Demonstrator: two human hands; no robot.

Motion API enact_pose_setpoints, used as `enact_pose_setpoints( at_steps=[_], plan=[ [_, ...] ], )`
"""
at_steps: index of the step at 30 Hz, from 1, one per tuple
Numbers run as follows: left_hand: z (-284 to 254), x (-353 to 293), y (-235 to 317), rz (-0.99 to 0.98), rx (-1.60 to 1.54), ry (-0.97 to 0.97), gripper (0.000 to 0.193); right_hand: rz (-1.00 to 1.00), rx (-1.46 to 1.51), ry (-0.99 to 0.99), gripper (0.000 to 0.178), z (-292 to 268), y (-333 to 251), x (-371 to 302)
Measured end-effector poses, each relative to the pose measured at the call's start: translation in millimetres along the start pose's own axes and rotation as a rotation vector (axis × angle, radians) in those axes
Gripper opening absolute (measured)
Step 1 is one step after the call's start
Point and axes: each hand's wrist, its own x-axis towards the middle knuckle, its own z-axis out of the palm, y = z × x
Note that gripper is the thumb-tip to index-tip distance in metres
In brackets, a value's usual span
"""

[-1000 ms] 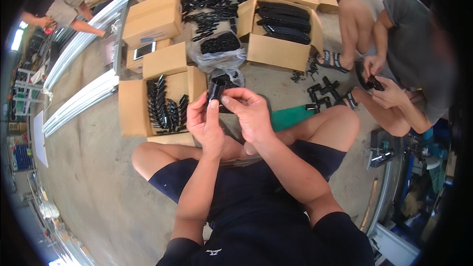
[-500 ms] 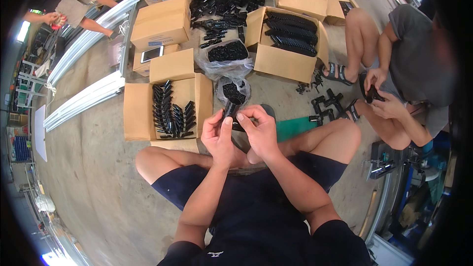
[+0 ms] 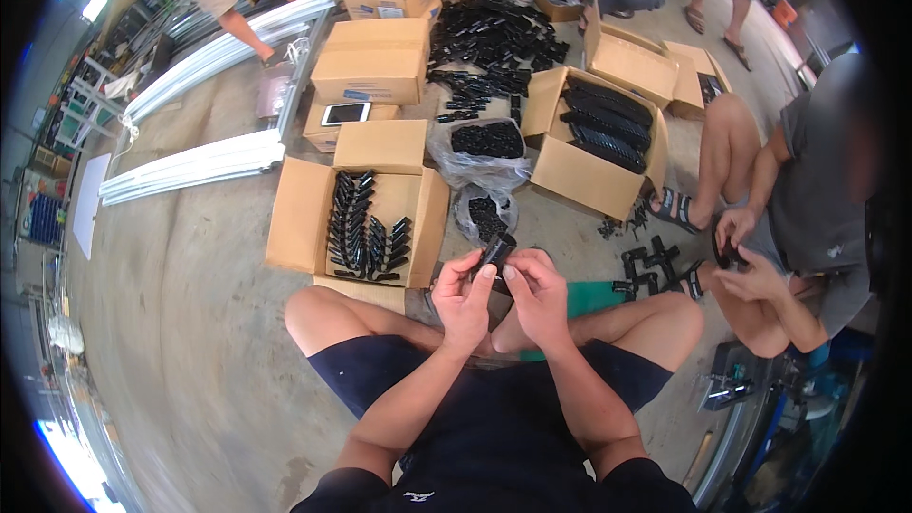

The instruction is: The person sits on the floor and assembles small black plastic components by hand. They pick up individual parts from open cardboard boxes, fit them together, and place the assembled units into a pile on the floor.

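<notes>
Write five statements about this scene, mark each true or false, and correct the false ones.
1. The left hand and right hand hold one black part. True.
2. The tablet lies on the floor. False: the tablet lies on a carton.
3. The nearest open box holds black pieces. True.
4. The white bars lie on the person's right. False: the bars lie on the left.
5. The seated co-worker at right holds a dark item. True.
</notes>
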Motion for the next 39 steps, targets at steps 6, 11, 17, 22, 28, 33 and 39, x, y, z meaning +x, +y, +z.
enact_pose_setpoints(
  at_steps=[6, 11, 17, 22, 28, 33, 39],
  plan=[
    [7.0, -0.6, 1.7, 0.020, -0.008, -0.037, 0.025, 0.122, 0.175, -0.015, 0.009, 0.1, 4.1, -1.1],
    [7.1, 2.9, -0.4, 0.018, 0.012, 0.004, 0.026, -0.009, -0.182, -0.007, 0.006, 7.4, -1.5, 0.9],
    [11.7, 6.9, 7.4, 0.082, 0.003, -0.016, 0.025, 0.124, 0.217, -0.092, 0.014, 4.4, -8.1, -4.5],
    [18.0, 7.0, 11.1, 0.041, -0.005, -0.077, 0.026, -0.029, -0.085, -0.080, 0.014, -5.8, -5.7, 3.6],
    [34.2, 10.1, 22.7, -0.019, -0.040, -0.038, 0.025, 0.086, 0.169, -0.061, 0.014, -6.9, -20.7, 8.8],
    [34.5, 15.6, 15.1, 0.040, -0.080, -0.099, 0.025, -0.096, -0.206, -0.020, 0.008, -10.0, -39.0, 18.1],
    [47.3, 11.1, 19.7, 0.031, -0.121, -0.072, 0.022, -0.142, 0.014, 0.058, 0.012, -7.6, -26.6, 16.9]
  ],
)
